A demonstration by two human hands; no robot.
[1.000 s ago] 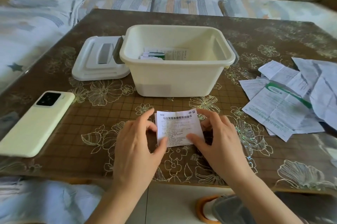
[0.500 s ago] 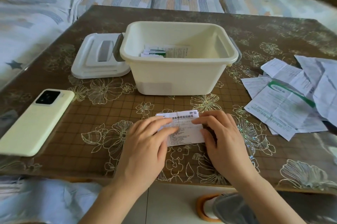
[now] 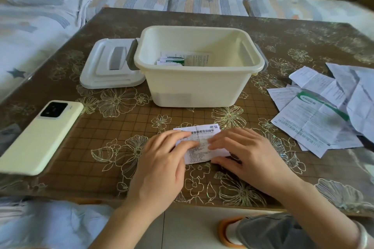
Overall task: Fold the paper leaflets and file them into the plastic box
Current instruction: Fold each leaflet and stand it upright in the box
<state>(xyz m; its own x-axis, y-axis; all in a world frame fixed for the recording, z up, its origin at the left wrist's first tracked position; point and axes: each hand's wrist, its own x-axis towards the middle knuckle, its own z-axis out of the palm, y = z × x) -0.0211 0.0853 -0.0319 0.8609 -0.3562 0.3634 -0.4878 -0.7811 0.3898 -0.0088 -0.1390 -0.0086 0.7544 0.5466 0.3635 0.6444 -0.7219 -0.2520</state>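
Leaflet (image 3: 200,143) lies on the table (image 3: 113,127) just in front of the plastic box (image 3: 194,86), folded small, with both hands on it. The left hand (image 3: 162,165) lays straight fingers flat on its left half. The right hand (image 3: 249,157) presses its right half with flat fingers, thumb at the near edge. Neither hand grips the paper; both press it down. This looks like the creasing step of a fold. Next, I judge, comes either one more fold or a pinch at an edge to lift it over the rim and drop it onto the folded leaflets (image 3: 182,59) already inside.

Its top strip carries a printed Chinese heading, partly covered; the end reads "痔疮膏说明书", with a small logo at the right corner. The finer print is too small to read.

To the right, a pile of unfolded leaflets (image 3: 323,123) waits; one has a green band whose wording is illegible. The box lid (image 3: 109,66) lies left of the box, a phone (image 3: 40,137) nearer.
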